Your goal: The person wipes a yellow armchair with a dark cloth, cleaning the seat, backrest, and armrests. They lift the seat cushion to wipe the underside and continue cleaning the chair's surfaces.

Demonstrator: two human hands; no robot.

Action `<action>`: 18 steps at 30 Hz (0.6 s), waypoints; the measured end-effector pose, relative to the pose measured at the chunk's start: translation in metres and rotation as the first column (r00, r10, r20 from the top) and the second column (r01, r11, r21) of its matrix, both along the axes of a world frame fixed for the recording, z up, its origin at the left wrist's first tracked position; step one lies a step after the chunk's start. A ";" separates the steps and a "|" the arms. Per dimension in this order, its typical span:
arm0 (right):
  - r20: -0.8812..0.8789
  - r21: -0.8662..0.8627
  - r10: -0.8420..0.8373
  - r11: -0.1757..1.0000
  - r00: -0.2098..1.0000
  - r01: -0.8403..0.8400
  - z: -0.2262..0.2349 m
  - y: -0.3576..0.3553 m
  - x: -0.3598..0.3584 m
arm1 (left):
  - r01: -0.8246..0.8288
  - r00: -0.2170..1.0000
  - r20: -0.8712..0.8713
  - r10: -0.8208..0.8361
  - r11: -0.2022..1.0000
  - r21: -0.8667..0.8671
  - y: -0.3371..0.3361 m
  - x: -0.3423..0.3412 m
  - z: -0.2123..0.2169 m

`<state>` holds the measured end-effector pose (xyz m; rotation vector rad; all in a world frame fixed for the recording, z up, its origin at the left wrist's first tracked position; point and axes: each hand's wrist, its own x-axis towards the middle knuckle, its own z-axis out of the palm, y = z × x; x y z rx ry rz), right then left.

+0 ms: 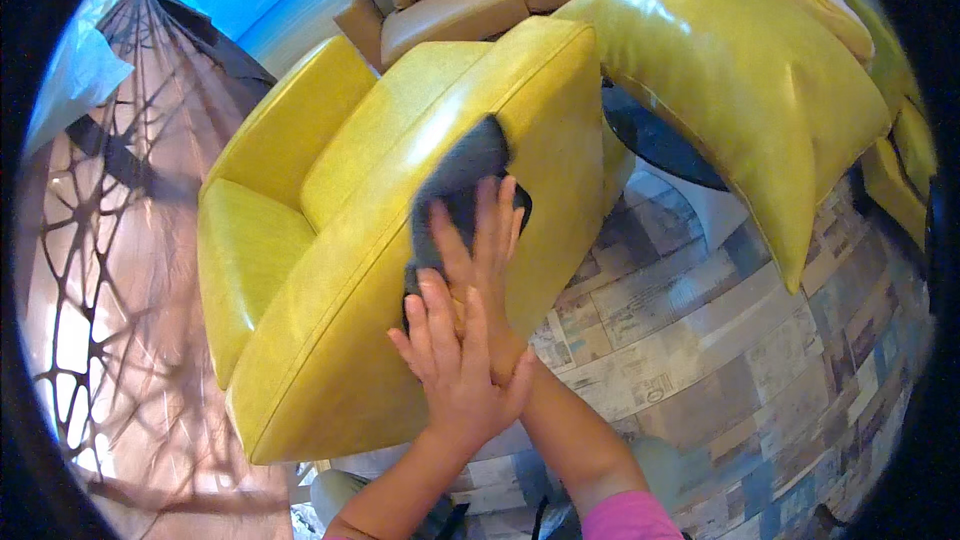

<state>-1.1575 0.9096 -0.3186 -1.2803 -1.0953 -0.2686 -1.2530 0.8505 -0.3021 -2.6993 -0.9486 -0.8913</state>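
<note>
A dark grey cloth (468, 162) lies bunched against the outer side of a yellow armchair (340, 370), close to its seam. My right hand (487, 250) is laid over the cloth with its fingers spread, pressing it to the upholstery. Just below it is my left hand (450, 370), fingers stretched out, overlapping the right wrist and the lower end of the cloth. Nothing is gripped in the left hand. Part of the cloth is hidden beneath my fingers.
A large yellow cushion (740, 70) sits at the right above a dark round tabletop (660, 140). Behind stands a tan sofa (455, 20). On the left hangs brownish fabric with a dark branching pattern (130, 340). The floor (690, 370) has patchwork planks.
</note>
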 end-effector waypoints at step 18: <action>0.000 0.121 -0.067 0.990 0.998 0.066 0.014 0.018 0.024 | -0.011 1.000 -0.002 0.012 0.951 0.309 0.038 -0.023 -0.031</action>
